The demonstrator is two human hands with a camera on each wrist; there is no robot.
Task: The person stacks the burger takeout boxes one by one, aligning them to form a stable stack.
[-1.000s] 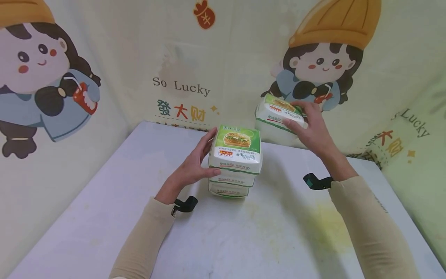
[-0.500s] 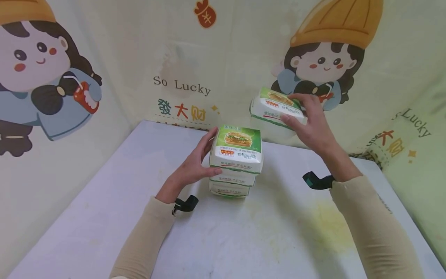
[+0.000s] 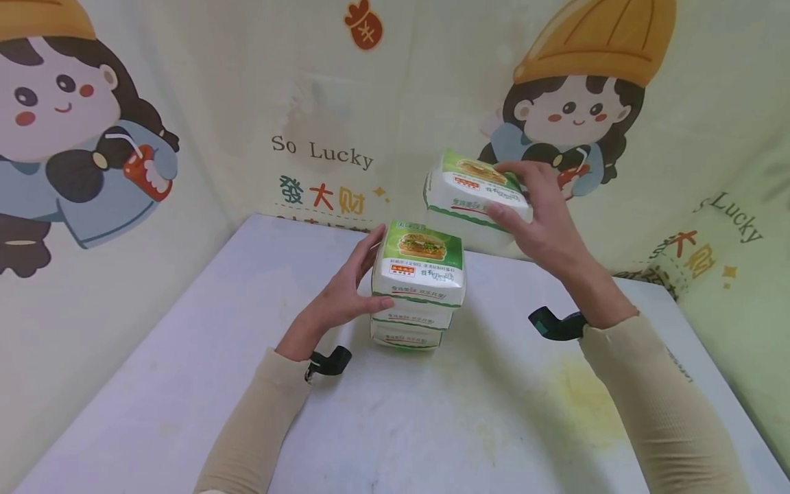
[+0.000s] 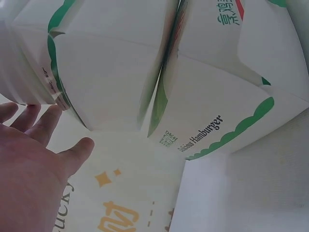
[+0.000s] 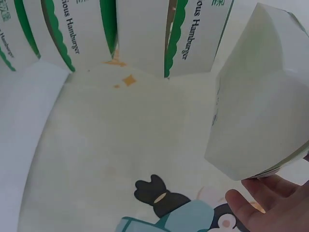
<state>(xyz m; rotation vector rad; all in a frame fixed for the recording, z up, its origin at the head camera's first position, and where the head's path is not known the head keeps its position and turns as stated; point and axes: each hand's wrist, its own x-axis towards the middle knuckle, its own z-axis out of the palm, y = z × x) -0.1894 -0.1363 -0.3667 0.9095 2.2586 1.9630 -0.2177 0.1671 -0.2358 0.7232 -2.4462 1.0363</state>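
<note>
A stack of white-and-green paper hamburger boxes (image 3: 426, 302) stands mid-table, its layers slightly offset. My left hand (image 3: 345, 288) grips the top box at its left side, with the thumb on the front face and the fingers toward the back left; in the left wrist view some fingertips (image 4: 48, 121) touch the cardboard. Raised beyond and to the right of the stack, another hamburger box (image 3: 459, 192) tilts in the air. My right hand (image 3: 537, 213) holds it by its right end, thumb in front. Its far side is hidden.
The white table (image 3: 481, 425) carries a yellowish stain (image 3: 583, 398) on the right. A printed cloth backdrop (image 3: 426, 89) with cartoon figures and lettering encloses the back and sides, close behind the raised box.
My right hand has carried its box leftward and slightly up, closer to the stack. The left hand and the stack stay nearly where they were.
</note>
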